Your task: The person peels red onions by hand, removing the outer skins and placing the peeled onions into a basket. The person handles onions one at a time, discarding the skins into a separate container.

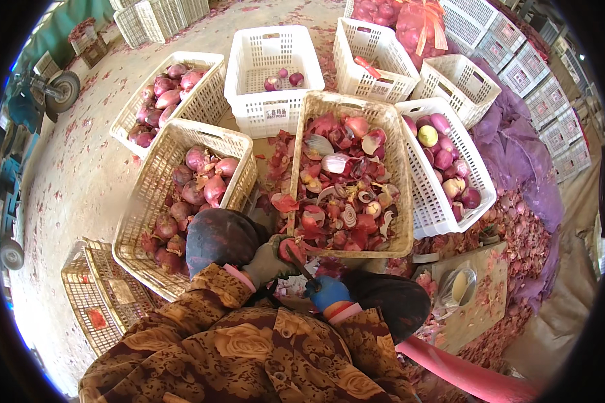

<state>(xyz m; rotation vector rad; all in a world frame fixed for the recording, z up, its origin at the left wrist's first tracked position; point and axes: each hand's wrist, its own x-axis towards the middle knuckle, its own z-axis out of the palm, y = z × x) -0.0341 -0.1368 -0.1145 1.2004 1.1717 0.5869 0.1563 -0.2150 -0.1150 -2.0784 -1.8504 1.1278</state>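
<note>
My left hand (268,263), in a grey glove, grips a red onion (292,249) at the near left corner of a dirty plastic crate (353,254). A knife (300,264) is in my right hand (327,292), which wears a blue glove; its blade touches or lies very close to the onion. The crate before me holds onion skins (333,221), cut pieces and rings. Just left of my hands, another stained crate (131,242) contains several unpeeled red onions (214,189).
Peeled onions (443,158) lie in a white crate (418,201) on the right. A white crate (269,108) at the back holds 3 small onions. Beyond my right knee are a board (479,302) and skin-littered ground. A red hose-like tube (459,367) runs at lower right.
</note>
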